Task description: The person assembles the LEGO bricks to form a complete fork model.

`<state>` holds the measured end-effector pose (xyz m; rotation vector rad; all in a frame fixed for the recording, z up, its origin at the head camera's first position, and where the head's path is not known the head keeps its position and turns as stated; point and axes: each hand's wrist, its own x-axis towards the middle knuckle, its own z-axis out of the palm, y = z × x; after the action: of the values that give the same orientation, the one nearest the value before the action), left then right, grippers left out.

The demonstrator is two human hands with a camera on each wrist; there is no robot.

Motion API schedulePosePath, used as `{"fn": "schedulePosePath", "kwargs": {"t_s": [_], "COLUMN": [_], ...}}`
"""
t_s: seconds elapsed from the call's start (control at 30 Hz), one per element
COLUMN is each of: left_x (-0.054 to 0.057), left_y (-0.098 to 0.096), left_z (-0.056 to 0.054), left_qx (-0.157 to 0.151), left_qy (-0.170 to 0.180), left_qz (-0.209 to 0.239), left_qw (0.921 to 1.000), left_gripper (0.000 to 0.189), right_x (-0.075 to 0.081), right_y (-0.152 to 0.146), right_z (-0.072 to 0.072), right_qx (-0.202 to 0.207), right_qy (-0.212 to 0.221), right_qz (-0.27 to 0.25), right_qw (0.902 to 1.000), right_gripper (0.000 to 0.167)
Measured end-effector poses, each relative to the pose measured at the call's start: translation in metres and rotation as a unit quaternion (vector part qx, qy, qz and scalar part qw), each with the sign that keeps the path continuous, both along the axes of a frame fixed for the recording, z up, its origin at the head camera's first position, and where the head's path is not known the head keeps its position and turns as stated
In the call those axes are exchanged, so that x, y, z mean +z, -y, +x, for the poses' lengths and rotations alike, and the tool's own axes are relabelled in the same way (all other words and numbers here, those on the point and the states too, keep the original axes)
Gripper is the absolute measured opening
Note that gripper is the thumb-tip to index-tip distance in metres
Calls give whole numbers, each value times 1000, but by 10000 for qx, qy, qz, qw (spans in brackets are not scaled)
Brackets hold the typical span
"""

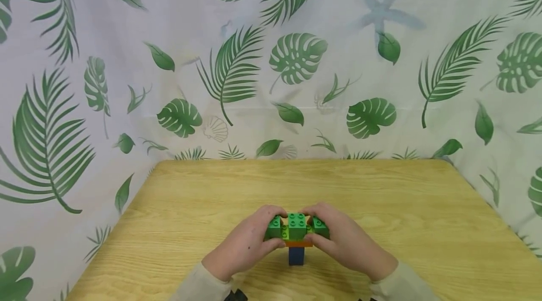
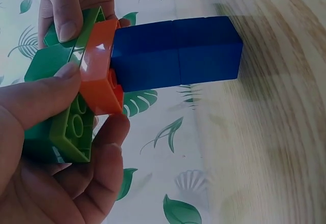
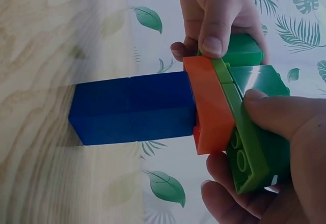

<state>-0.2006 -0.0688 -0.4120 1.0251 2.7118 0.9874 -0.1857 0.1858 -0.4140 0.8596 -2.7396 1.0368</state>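
Observation:
Between the two hands stands a toy building-block tower. Its column is two stacked blue blocks point(image 2: 147, 56), upright on the table. Across the column lies an orange block point(image 2: 97, 63), with light green blocks point(image 3: 249, 160) above it that reach out past both its ends. Three dark green blocks top the tower, the middle one point(image 1: 297, 231) flanked by one at each end. The left hand point(image 1: 247, 244) grips the left end, its thumb on the near side. At the right end the right hand point(image 1: 345, 242) pinches the green blocks likewise. Fingers partly cover both end blocks.
The wooden table point(image 1: 203, 188) stretches out around the tower. Behind it and at both sides hangs a white cloth point(image 1: 254, 136) printed with green leaves. Dark straps or devices show partly near the sleeves at the bottom of the head view.

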Motion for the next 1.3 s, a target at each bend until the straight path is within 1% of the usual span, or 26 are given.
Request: {"fn": "schedulePosePath", "kwargs": {"t_s": [0.2, 0.37, 0.53, 0.63, 0.7, 0.87, 1.0, 1.1, 1.2, 1.3], "left_x": [0, 0, 0, 1, 1, -1, -2, -2, -1, -2], "left_y": [-1, -1, 0, 0, 0, 0, 3, 6, 8, 9], "left_z": [0, 1, 1, 0, 0, -1, -2, -4, -7, -10], "left_qx": [-100, -126, -118, -93, -81, -70, -69, -104, -160, -87], "left_qy": [-4, 37, -5, -79, -102, -17, 38, 10, -19, 66], "left_qz": [9, -32, -117, -175, -196, -161, -176, -157, -78, 24], "left_qw": [9999, 9999, 9999, 9998, 9997, 9998, 9998, 9998, 9998, 9999], "left_gripper": [54, 54, 52, 53, 53, 59, 67, 71, 73, 75], "right_x": [2, 0, -3, -3, -3, -2, -1, 0, 0, 0], "right_y": [-3, -4, -1, 1, 1, 1, 0, -1, -4, -9], "right_z": [1, 3, 2, 0, -1, 0, 0, -1, -3, -8], "right_qx": [80, 6, -8, -62, -80, -102, -105, -52, 27, 67], "right_qy": [82, 55, -172, -335, -370, -180, 70, 264, 404, 440], "right_qz": [57, -109, -226, -157, -107, -69, -124, -225, -317, -346], "right_qw": [9999, 9999, 9996, 9993, 9992, 9998, 9998, 9994, 9987, 9984], "right_gripper": [39, 39, 38, 35, 33, 35, 45, 53, 56, 57]}}
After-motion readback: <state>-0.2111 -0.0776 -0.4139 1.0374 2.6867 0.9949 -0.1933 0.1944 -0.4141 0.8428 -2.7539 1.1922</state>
